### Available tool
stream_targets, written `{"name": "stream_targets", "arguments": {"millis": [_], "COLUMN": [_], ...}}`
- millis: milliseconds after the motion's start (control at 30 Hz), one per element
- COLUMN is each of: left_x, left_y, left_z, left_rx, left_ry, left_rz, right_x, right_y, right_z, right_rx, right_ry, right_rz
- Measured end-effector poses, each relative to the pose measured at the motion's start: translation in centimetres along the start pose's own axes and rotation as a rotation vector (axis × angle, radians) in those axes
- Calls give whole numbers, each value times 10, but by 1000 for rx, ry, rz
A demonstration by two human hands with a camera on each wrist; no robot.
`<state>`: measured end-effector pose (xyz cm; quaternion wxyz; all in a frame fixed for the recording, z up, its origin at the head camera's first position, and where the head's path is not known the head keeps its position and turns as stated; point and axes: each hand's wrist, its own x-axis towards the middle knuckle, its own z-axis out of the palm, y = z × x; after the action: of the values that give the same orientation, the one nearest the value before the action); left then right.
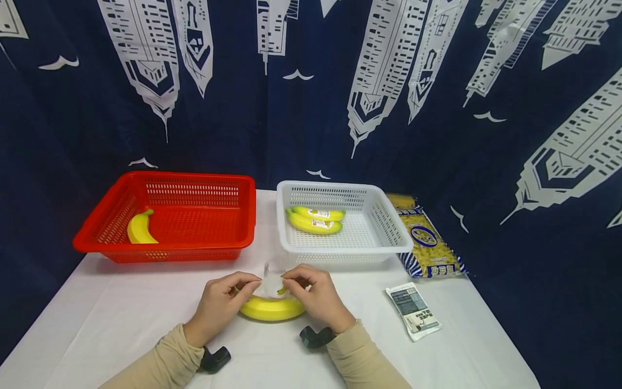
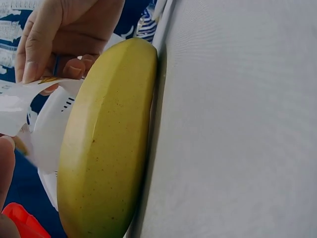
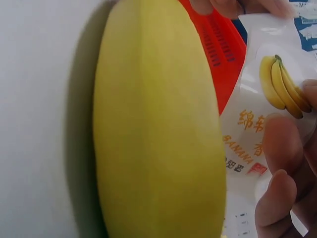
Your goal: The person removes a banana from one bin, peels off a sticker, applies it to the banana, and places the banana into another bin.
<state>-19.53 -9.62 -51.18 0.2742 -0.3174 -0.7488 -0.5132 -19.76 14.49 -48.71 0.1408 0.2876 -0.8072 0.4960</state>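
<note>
My left hand [image 1: 221, 303] and right hand [image 1: 319, 298] stretch a white, partly see-through banana label [image 1: 270, 284] between them. Each pinches one side of it between thumb and fingers. In the right wrist view the label [image 3: 245, 106] shows printed bananas and the word BANANA. Just below it, a yellow banana [image 1: 272, 310] lies crosswise on the white table between the hands. Its skin is bare of any label on the side facing the wrist cameras, with small dark specks in the left wrist view. The banana's ends are partly hidden behind the hands in the head view.
A red basket [image 1: 248, 237] at the back left holds one banana [image 1: 141, 228]. Beside it, a white basket [image 1: 389, 237] holds labelled bananas [image 1: 316, 222]. At the right lie a yellow and blue bag [image 1: 427, 237] and a small flat packet [image 1: 413, 310].
</note>
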Motion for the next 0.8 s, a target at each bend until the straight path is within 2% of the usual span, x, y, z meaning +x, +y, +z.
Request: {"name": "stream_targets", "arguments": {"millis": [267, 500, 667, 800], "left_x": [0, 1, 0, 0], "left_y": [-1, 0, 0, 0], "left_z": [-1, -1, -1, -2], "left_rx": [13, 10, 8, 3], "left_ry": [16, 11, 18, 20], "left_rz": [11, -10, -8, -7], "right_x": [1, 2, 2, 2], "right_y": [3, 10, 12, 12], "right_z": [-6, -15, -19, -21], "right_rx": [-36, -131, -321, -494], "right_ry": [24, 83, 130, 137], "right_rz": [27, -6, -23, 15]}}
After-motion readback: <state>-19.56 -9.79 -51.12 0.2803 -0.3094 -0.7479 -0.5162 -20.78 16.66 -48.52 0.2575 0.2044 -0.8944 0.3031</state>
